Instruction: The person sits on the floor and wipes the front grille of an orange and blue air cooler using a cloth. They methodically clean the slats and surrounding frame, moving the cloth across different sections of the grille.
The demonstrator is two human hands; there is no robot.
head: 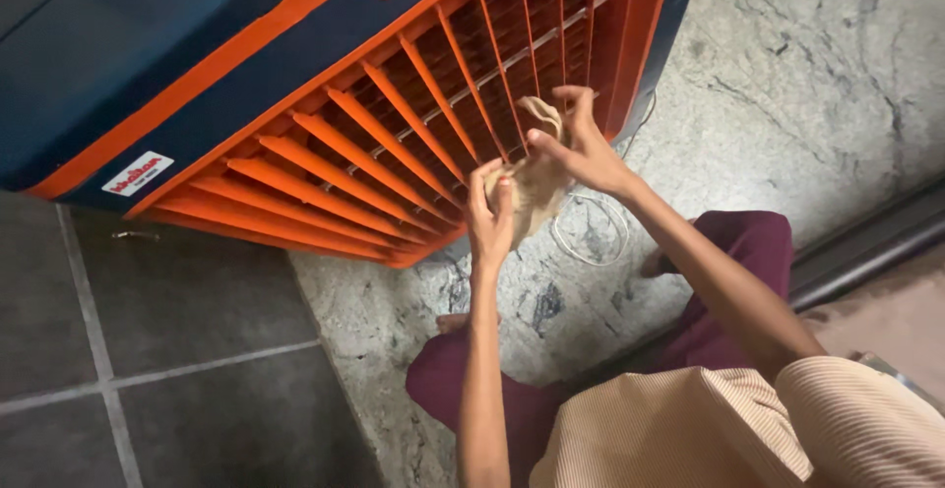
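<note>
Left hand (489,214), fingers curled and closed on the lower part of a crumpled tan cloth (535,185), which it bunches and steadies from below; right hand (581,144), fingers and thumb pinched on the cloth's upper end, drawing it up against the grille so that the fabric sits taut between the two grips; how tightly the right thumb presses is hard to tell, since the cloth hides it. The cloth is held just in front of the orange louvred grille (423,124), near its lower right corner, seemingly touching one slat; it looks soft, worn and dull beige, folded into a loose wad and not spread flat. The grille belongs to a dark blue air cooler (148,45) with orange trim, standing partly on dark grey floor tiles (177,350) and partly on a pale veined stone slab (787,65). A white cord (591,242) lies looped on the stone beneath the hands. The person crouches close, maroon trousers (748,242) and a striped beige top (689,429) in the foreground.
</note>
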